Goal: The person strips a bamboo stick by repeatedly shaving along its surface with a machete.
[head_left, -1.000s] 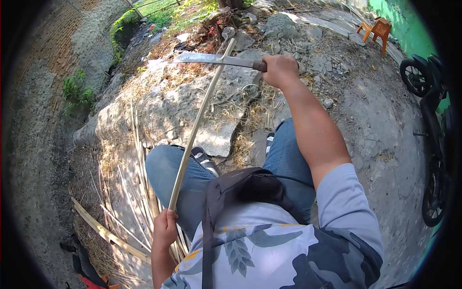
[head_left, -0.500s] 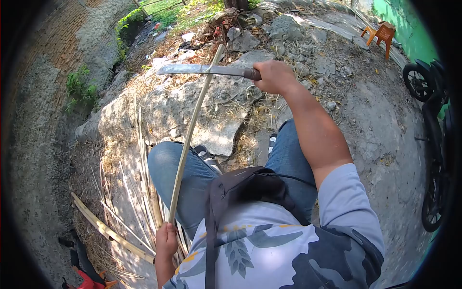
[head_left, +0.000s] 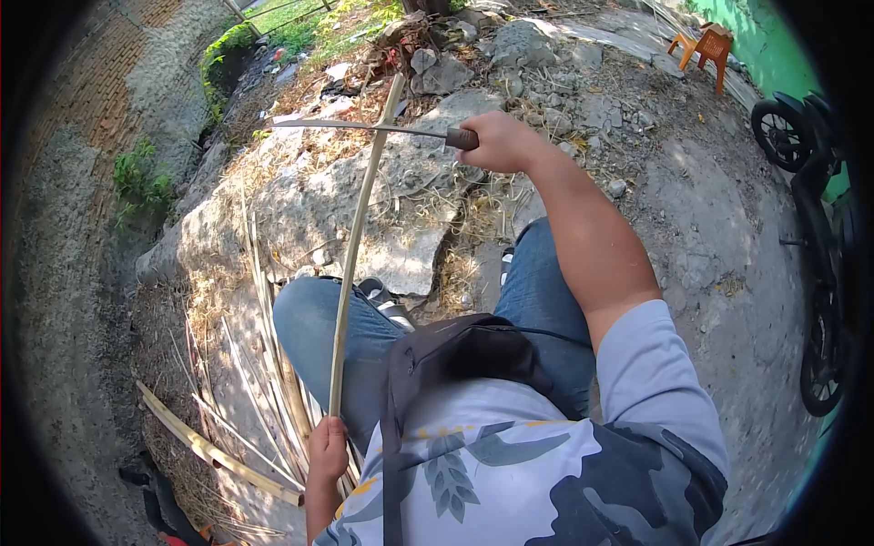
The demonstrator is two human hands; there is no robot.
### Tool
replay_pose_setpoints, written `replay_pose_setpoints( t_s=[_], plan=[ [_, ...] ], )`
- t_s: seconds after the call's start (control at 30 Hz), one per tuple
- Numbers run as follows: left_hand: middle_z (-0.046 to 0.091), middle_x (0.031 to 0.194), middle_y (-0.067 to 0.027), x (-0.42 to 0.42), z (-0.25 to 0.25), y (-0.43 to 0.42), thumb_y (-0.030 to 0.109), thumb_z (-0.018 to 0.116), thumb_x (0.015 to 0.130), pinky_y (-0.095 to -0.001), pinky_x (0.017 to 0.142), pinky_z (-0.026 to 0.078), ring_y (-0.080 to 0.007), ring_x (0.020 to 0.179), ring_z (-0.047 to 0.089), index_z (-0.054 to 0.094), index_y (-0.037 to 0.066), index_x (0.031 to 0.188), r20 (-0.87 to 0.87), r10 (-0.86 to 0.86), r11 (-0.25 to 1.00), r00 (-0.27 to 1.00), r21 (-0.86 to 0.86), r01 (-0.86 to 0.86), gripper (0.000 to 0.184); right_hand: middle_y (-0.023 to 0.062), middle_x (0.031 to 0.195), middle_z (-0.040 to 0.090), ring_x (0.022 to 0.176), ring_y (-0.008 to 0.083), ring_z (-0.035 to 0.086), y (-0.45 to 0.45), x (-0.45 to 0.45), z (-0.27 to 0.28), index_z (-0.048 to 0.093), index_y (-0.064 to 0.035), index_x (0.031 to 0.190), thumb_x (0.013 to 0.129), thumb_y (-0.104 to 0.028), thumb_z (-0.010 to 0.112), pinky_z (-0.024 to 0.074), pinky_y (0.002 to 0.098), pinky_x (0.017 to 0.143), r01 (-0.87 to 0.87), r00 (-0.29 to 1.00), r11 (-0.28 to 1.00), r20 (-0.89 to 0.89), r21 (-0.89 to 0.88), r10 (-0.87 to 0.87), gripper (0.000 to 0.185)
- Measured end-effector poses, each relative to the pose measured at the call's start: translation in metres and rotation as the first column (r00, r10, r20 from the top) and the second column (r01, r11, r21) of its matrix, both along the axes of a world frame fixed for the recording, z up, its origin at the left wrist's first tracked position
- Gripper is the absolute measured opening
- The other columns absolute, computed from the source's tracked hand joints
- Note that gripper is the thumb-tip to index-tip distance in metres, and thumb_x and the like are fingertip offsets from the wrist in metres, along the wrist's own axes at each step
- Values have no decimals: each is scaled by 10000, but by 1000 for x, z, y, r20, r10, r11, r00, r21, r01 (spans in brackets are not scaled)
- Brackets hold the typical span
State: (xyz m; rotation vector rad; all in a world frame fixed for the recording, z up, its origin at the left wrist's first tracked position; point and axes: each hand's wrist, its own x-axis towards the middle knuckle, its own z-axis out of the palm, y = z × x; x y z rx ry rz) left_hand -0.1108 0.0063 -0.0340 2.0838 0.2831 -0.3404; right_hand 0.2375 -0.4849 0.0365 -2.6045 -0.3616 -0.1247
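Observation:
My right hand (head_left: 494,143) is wrapped round the brown handle of a machete (head_left: 332,124), whose long blade points left, seen nearly edge-on. The blade crosses a long pale bamboo strip (head_left: 358,232) close to its far end and appears to touch it. Down by my left hip, my left hand (head_left: 329,446) grips the near end of that strip, which slants up past my knee. Beside my left leg lie many more thin bamboo strips (head_left: 264,364), fanned out on the ground. A wider curved bamboo piece (head_left: 209,448) rests left of them.
A broken concrete slab (head_left: 401,259) and rubble lie in front of my feet. A rough brick wall (head_left: 100,100) runs along the left. At right are a parked motorbike (head_left: 815,209) and an orange plastic stool (head_left: 713,44). Another person's dark-clad leg (head_left: 164,500) shows at lower left.
The machete's blade has turned from showing its flat side to nearly edge-on, still across the strip's far end. My view has shifted slightly; my left hand keeps its grip.

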Motion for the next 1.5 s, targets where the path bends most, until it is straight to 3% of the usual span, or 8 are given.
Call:
replay_pose_setpoints(
  t_s=[0.2, 0.37, 0.47, 0.53, 0.63, 0.73, 1.33, 1.5],
  plan=[
    [483, 651, 38, 6, 0, 8, 465, 438, 1122, -248, 520, 343, -54, 575, 429, 574, 60, 822, -105, 8, 994, 994, -104, -19, 522, 95, 902, 737, 878, 334, 716, 35, -9, -1, 707, -172, 952, 797, -292, 746, 558, 475, 770, -120, 988, 953, 63, -277, 143, 200],
    [508, 655, 20, 7, 6, 5, 470, 437, 1120, -277, 534, 366, -81, 594, 471, 567, 55, 800, -60, -20, 1000, 998, 12, 21, 540, 49, 822, 706, 839, 303, 709, 51, -10, -3, 648, -165, 862, 754, -245, 740, 525, 438, 845, -277, 907, 892, 209, -356, 365, 162],
    [524, 650, -12, -2, 6, -5, 470, 442, 1115, -316, 549, 389, -120, 607, 502, 560, 33, 790, 69, -53, 979, 996, 198, 38, 557, 55, 960, 747, 943, 294, 731, 17, 10, -10, 716, -196, 982, 820, -190, 701, 566, 471, 807, -11, 938, 922, 316, -386, 144, 162],
    [530, 649, -32, 2, 9, -14, 468, 445, 1113, -337, 559, 402, -141, 611, 511, 561, 17, 797, 115, -75, 956, 991, 291, 38, 563, 69, 1017, 754, 1005, 307, 729, -6, 20, -11, 733, -200, 1045, 843, -210, 690, 580, 467, 853, 304, 951, 940, 114, -155, -289, 207],
    [540, 658, -41, 12, 22, -21, 468, 450, 1112, -348, 569, 414, -150, 612, 506, 573, 4, 824, 58, -89, 939, 994, 337, 64, 560, 82, 1080, 755, 1048, 316, 724, -27, 22, -18, 740, -209, 1103, 853, -232, 681, 587, 470, 893, 380, 923, 896, 40, -231, -382, 258],
    [534, 658, -31, 16, 17, -10, 471, 452, 1112, -339, 562, 406, -138, 618, 504, 568, 7, 822, 56, -95, 977, 994, 196, 83, 559, 96, 1092, 755, 1039, 323, 726, -24, 14, -14, 739, -205, 1106, 843, -249, 684, 587, 484, 893, 396, 911, 883, -9, -252, -412, 272],
    [500, 637, 19, 13, 7, -1, 490, 441, 1113, -290, 538, 375, -86, 588, 470, 573, 41, 812, 29, -64, 991, 998, 123, 60, 557, 153, 981, 742, 973, 364, 717, -21, 7, -4, 714, -141, 1016, 817, -233, 649, 574, 510, 841, 362, 932, 924, 17, -125, -363, 229],
    [503, 645, 17, 14, 5, 0, 483, 440, 1116, -287, 545, 378, -87, 597, 473, 571, 43, 810, 5, -53, 994, 999, 94, 53, 552, 123, 993, 746, 964, 339, 717, -18, 10, -12, 737, -151, 979, 788, -234, 692, 572, 493, 833, 29, 996, 993, -85, -114, -38, 213]
  ],
)
